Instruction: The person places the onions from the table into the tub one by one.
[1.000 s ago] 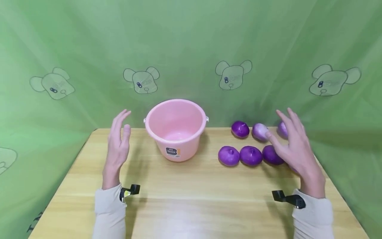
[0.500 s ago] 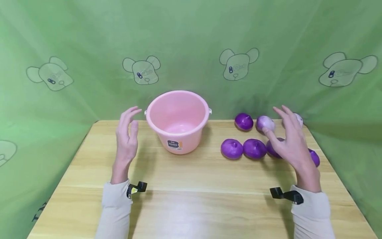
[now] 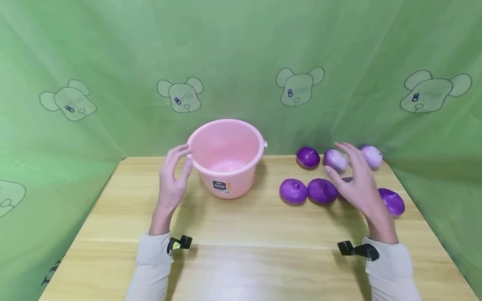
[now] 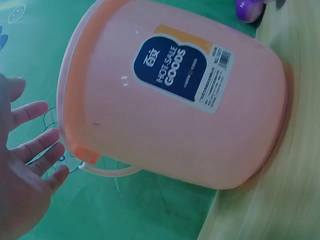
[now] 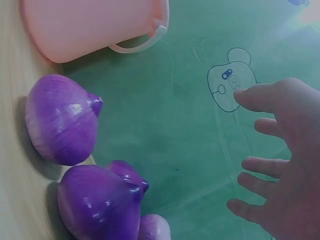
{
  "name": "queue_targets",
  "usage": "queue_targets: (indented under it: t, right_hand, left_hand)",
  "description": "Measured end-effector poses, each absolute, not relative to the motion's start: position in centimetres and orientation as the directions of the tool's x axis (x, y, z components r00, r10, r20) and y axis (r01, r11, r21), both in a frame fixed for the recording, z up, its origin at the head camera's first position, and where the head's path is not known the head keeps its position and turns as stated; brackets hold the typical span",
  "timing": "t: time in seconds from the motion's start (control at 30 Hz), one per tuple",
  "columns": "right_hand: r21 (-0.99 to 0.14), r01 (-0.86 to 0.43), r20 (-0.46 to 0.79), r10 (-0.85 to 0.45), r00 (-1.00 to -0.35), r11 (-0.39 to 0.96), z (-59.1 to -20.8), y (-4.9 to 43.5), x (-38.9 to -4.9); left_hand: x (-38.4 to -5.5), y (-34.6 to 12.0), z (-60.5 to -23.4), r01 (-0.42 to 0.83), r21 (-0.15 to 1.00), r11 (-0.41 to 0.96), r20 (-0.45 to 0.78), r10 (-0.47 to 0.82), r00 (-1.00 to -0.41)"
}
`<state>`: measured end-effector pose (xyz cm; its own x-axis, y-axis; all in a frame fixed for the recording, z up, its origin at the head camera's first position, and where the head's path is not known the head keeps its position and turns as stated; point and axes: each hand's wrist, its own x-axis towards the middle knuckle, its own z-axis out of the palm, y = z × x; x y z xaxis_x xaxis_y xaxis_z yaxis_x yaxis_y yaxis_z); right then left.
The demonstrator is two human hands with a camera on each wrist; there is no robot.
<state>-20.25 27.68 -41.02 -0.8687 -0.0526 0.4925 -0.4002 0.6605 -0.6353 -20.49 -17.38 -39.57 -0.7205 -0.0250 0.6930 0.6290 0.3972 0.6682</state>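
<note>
A pink bucket with a dark label stands upright toward the back of the wooden table. My left hand hovers at its left side, fingers spread and fingertips overlapping the rim in the head view. In the left wrist view those fingers reach toward the bucket's rim, holding nothing. Several purple onions lie in two rows to the right. Above the front row my right hand hangs with relaxed fingers and holds nothing, partly hiding one onion. The right wrist view shows its fingers apart from the onions.
A pale onion lies at the back right, beside the table's far corner. Behind the wooden table hangs a green curtain printed with bear heads, which also runs along both sides. The bucket's thin handle hangs down behind it.
My left hand has moved right, from beside the bucket to its rim. My right hand has shifted slightly left over the onions. The onions keep their places; the head view has tilted a little.
</note>
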Motion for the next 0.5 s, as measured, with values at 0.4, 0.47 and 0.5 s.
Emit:
queue_targets:
  t: [0.4, 0.47, 0.5]
  right_hand:
    - [-0.621, -0.430, 0.454, -0.146, -0.879, 0.655, -42.3, 26.8, -20.6]
    - [-0.606, -0.450, 0.466, -0.166, -0.869, 0.656, -42.5, 26.6, -20.7]
    - [-0.599, -0.462, 0.473, -0.176, -0.863, 0.654, -42.6, 26.4, -20.8]
  left_hand:
    - [-21.0, -16.3, -41.0, 0.651, 0.641, 0.406, 0.717, -0.014, -0.697]
    - [-21.5, -16.5, -41.7, 0.662, 0.626, 0.413, 0.730, -0.011, -0.683]
    - [-21.8, -16.6, -42.1, 0.665, 0.620, 0.417, 0.735, -0.010, -0.678]
